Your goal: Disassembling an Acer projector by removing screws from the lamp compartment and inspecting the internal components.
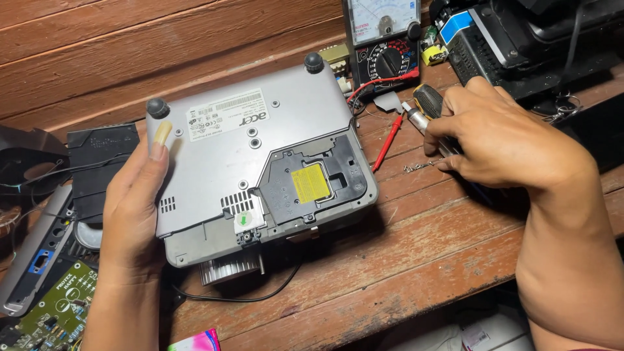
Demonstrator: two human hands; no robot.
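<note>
A green circuit board [55, 309] lies at the far left, beside the left hand [133, 201], whose fingers wrap the left edge of an upturned grey projector [260, 156] resting on the wooden bench [403, 260]. Right of it lie a red probe [388, 142] and a multimeter [383, 39]. The right hand [500, 140] is closed around a black-and-yellow screwdriver [426, 107].

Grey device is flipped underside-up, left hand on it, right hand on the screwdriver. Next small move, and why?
Probably bring the black-and-yellow-handled screwdriver from the wooden bench to a screw on the grey plastic device casing. The right hand grips the screwdriver off to the side, near small loose screws, while the left hand steadies the casing's edge, and the underside with its recessed screw holes faces up.
</note>
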